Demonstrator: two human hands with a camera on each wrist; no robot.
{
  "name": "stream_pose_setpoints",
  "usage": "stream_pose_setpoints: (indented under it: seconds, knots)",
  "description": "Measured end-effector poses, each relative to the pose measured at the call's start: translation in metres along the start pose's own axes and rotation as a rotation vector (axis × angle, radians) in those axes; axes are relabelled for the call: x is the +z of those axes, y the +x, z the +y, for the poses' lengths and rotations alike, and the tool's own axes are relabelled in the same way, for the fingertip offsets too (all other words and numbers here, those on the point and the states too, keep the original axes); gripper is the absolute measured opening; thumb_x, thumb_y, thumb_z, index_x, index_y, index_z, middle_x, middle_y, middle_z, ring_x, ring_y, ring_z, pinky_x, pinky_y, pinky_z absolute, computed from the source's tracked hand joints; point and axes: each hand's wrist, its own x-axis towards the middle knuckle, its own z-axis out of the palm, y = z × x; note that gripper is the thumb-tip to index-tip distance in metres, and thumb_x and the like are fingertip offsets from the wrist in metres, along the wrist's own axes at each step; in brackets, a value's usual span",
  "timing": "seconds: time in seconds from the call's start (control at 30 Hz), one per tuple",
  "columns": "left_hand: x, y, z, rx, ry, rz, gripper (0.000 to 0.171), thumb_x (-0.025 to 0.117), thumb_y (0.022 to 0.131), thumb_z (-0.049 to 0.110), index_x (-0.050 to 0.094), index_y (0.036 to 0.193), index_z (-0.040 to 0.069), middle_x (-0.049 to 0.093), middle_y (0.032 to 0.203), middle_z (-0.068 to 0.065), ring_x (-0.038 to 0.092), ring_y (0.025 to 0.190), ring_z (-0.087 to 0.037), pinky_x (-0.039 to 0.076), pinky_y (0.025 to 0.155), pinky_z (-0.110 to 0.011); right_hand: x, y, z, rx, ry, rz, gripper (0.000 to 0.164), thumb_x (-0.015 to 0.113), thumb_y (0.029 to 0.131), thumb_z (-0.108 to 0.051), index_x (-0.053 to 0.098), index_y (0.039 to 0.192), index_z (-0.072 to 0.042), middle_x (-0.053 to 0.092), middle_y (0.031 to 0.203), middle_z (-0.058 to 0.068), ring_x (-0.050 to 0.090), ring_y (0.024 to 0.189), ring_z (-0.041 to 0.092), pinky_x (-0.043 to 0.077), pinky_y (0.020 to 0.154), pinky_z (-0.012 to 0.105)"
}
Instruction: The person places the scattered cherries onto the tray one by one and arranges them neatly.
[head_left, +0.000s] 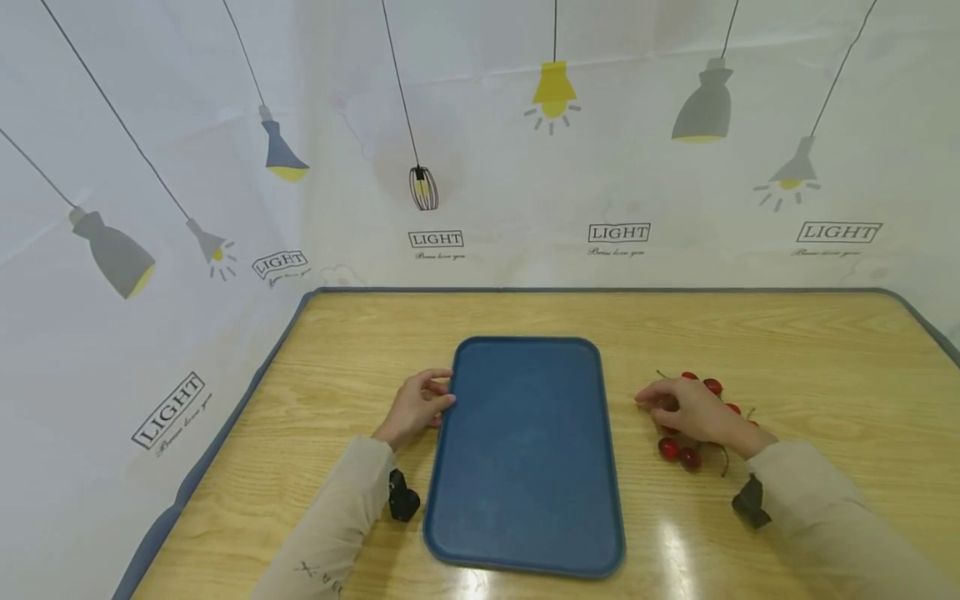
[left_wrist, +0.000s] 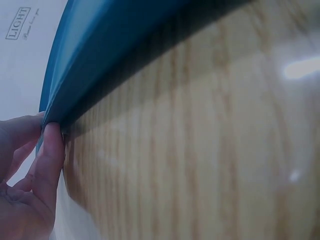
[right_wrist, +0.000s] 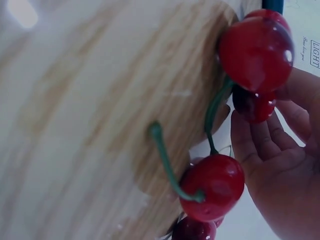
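Observation:
A blue rectangular tray (head_left: 525,454) lies on the wooden table in the head view. At its left rim, my left hand (head_left: 416,404) pinches the edge between thumb and fingers; the left wrist view shows the fingers (left_wrist: 50,145) right at the tray's rim (left_wrist: 100,50). To the right of the tray, my right hand (head_left: 693,408) hovers low over a cluster of red cherries (head_left: 668,449), its fingers loosely bent and a gap beside the thumb. In the right wrist view a dark cherry (right_wrist: 255,104) overlaps the fingers, close to a green-stemmed cherry (right_wrist: 212,187). The hand partly hides the cluster.
The wood-grain table (head_left: 360,333) has a dark border along its back and sides. A white cloth wall printed with hanging lamps stands behind and to the left. Black wrist cameras (head_left: 403,497) sit below both sleeves.

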Motion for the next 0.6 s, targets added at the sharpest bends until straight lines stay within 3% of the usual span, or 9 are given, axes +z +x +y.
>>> stream_pose_setpoints:
  seconds: [0.13,0.23,0.47,0.6]
  knots:
    - [0.000,0.000,0.001,-0.003,0.005,-0.002,0.041,0.060,0.084,0.004,0.051,0.123,0.009,0.052,0.098,-0.013,0.056,0.067,-0.017,0.049,0.051,-0.029,-0.001,-0.001,0.000,0.004,0.006,-0.005,0.020,0.055,0.081,0.004,0.063,0.100,0.004,0.061,0.086,0.006,0.055,0.074,0.012,0.046,0.062,0.024]
    - [-0.001,-0.007,0.013,-0.008,0.007,-0.014,0.041,0.058,0.084,0.003,0.049,0.124,0.006,0.052,0.100,-0.016,0.057,0.071,-0.020,0.050,0.053,-0.032,-0.003,-0.001,-0.001,0.014,0.017,-0.007,0.019,0.055,0.082,0.002,0.063,0.099,0.003,0.062,0.087,0.006,0.054,0.073,0.010,0.046,0.062,0.024]
    - [-0.001,-0.008,0.013,-0.015,0.006,-0.016,0.042,0.058,0.084,0.002,0.047,0.125,0.004,0.051,0.101,-0.016,0.057,0.071,-0.019,0.050,0.054,-0.033,-0.005,0.000,-0.002,0.029,0.028,0.022,0.015,0.059,0.084,-0.004,0.065,0.097,0.000,0.062,0.087,0.006,0.056,0.073,0.013,0.046,0.062,0.024]
    - [-0.002,-0.019,0.029,-0.022,0.013,-0.031,0.042,0.056,0.085,0.001,0.046,0.126,0.001,0.051,0.102,-0.019,0.057,0.075,-0.024,0.050,0.057,-0.035,-0.005,0.000,-0.003,0.043,0.046,0.042,0.015,0.059,0.084,-0.005,0.064,0.097,0.000,0.061,0.086,0.005,0.056,0.073,0.015,0.046,0.061,0.025]
